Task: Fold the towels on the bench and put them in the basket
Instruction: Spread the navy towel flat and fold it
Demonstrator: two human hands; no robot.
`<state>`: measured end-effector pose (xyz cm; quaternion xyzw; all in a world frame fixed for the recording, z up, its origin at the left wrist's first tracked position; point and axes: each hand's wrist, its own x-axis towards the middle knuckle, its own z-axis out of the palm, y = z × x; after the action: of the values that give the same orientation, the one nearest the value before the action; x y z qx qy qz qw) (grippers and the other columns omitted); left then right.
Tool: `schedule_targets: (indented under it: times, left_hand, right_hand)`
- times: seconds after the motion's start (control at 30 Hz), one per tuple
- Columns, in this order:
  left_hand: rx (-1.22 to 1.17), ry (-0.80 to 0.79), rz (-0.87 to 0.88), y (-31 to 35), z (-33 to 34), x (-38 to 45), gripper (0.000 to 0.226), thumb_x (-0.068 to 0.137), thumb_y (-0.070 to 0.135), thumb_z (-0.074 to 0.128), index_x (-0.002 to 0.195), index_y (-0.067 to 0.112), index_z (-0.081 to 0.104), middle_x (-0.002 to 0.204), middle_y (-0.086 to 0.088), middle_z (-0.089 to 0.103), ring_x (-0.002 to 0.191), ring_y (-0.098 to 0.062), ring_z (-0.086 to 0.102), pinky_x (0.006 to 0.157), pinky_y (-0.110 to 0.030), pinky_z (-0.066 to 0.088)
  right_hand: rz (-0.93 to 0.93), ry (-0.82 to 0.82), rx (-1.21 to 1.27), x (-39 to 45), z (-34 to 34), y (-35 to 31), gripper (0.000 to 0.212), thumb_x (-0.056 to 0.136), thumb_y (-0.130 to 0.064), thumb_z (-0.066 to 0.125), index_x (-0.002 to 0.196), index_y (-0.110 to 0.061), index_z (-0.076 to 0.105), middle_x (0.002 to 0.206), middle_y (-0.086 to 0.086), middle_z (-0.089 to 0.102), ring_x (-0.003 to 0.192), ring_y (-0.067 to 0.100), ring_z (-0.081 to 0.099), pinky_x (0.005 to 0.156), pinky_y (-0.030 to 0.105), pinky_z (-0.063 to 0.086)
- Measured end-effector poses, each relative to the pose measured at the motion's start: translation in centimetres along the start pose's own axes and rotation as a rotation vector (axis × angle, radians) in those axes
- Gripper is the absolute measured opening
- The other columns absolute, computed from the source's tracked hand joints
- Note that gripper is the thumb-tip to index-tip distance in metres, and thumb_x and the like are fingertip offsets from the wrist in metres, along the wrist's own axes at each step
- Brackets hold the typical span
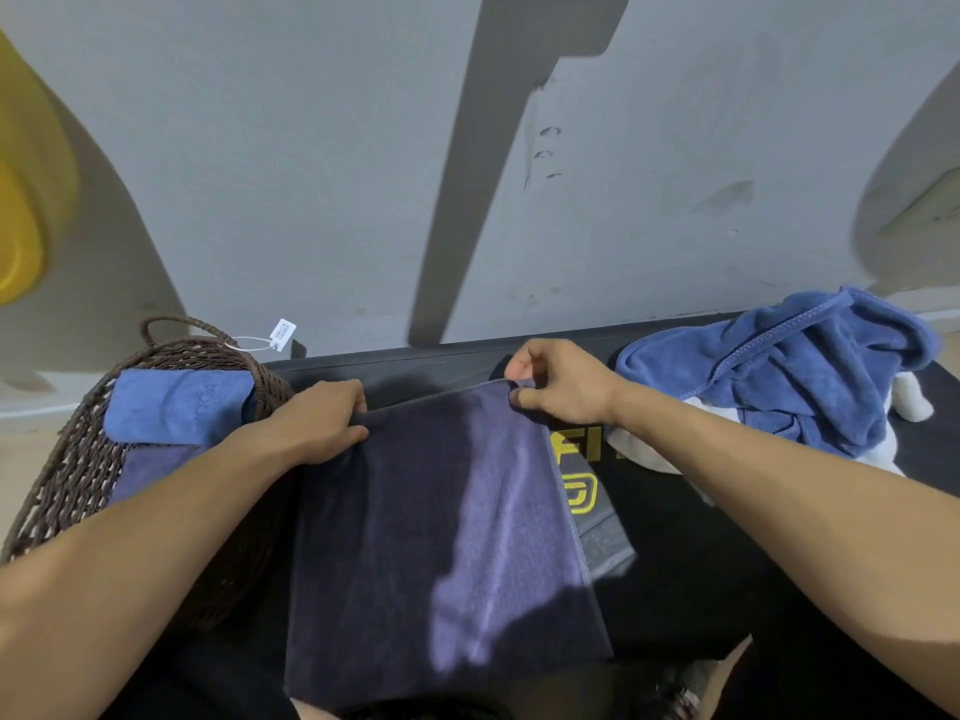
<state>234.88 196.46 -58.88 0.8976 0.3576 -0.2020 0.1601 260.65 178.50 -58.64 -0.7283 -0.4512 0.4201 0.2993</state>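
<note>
The dark towel [441, 537] lies spread on the black bench [727, 563], its far edge raised off the surface. The left hand [317, 423] pinches the far left corner; the right hand [558, 384] pinches the far right corner between thumb and fingers. The cloth runs from both grips back toward the person. A wicker basket [78, 475] at left holds a folded blue towel [176, 407]. A crumpled blue towel [789, 366] lies at right on a white one [649, 449].
</note>
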Motion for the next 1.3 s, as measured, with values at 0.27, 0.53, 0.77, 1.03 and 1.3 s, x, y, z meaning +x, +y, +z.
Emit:
schedule_targets:
  times: [0.27,0.53,0.77,1.03,1.3]
  left_hand:
    - [0.088,-0.036,0.061,-0.2,-2.6,-2.2,0.036,0.078,0.043,0.076,0.067,0.017,0.054,0.066,0.004,0.052,0.066,-0.017,0.052,0.064,-0.029,0.043]
    - [-0.145,-0.04,0.119,1.0,-4.0,-5.9,0.037,0.068,0.042,0.085,0.061,0.021,0.055,0.054,0.014,0.053,0.052,-0.004,0.046,0.056,-0.026,0.039]
    - [-0.628,0.179,0.102,2.0,-5.9,-9.8,0.026,0.067,0.024,0.089,0.07,0.014,0.066,0.055,0.013,0.058,0.049,0.002,0.047,0.05,-0.008,0.036]
    - [-1.289,0.149,-0.071,3.5,-4.5,-10.3,0.008,0.09,0.0,0.063,0.098,0.0,0.063,0.074,-0.008,0.074,0.063,-0.013,0.07,0.06,-0.026,0.06]
    - [-0.785,0.406,-0.18,2.5,-3.2,-3.0,0.018,0.094,0.01,0.063,0.081,-0.003,0.065,0.047,0.006,0.054,0.048,-0.008,0.051,0.056,-0.017,0.046]
  right_hand:
    - [-0.084,0.115,0.503,-2.4,-0.9,-2.3,0.027,0.082,0.013,0.069,0.094,-0.011,0.065,0.064,-0.007,0.06,0.058,0.009,0.053,0.055,0.015,0.047]
    - [-0.112,0.333,0.609,-6.6,-2.0,-1.6,0.005,0.088,-0.009,0.073,0.09,-0.012,0.071,0.055,-0.009,0.052,0.064,0.013,0.05,0.058,0.02,0.044]
    - [-0.145,0.486,0.549,-10.4,-3.9,-0.2,0.013,0.086,-0.008,0.074,0.095,-0.017,0.071,0.073,-0.001,0.062,0.064,0.007,0.058,0.064,0.02,0.051]
    - [-0.071,0.55,0.516,-11.4,-4.8,1.0,0.013,0.089,-0.009,0.071,0.103,-0.008,0.07,0.074,0.002,0.064,0.07,0.013,0.06,0.069,0.033,0.054]
    - [0.037,0.618,0.217,-5.0,-5.0,2.2,0.012,0.091,-0.007,0.065,0.102,-0.009,0.069,0.072,-0.005,0.058,0.065,0.007,0.054,0.069,0.015,0.045]
